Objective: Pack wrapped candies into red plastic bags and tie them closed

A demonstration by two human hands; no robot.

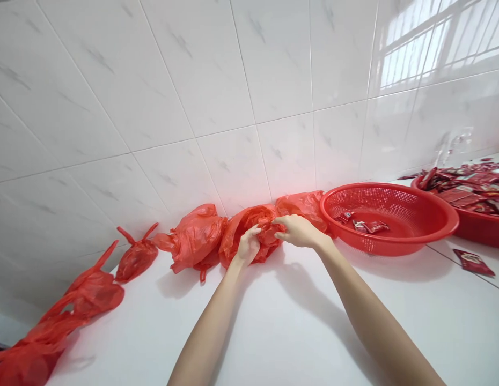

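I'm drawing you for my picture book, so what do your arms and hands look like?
Your left arm and right arm are bare and slim, and no sleeves show. Your left hand and right hand are small and slender and wear no gloves. I can't see any rings, watch or bracelets.

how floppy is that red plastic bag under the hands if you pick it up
The red plastic bag will likely be floppy: it crumples where the left hand and right hand press it. It looks thin and light, since light shows through.
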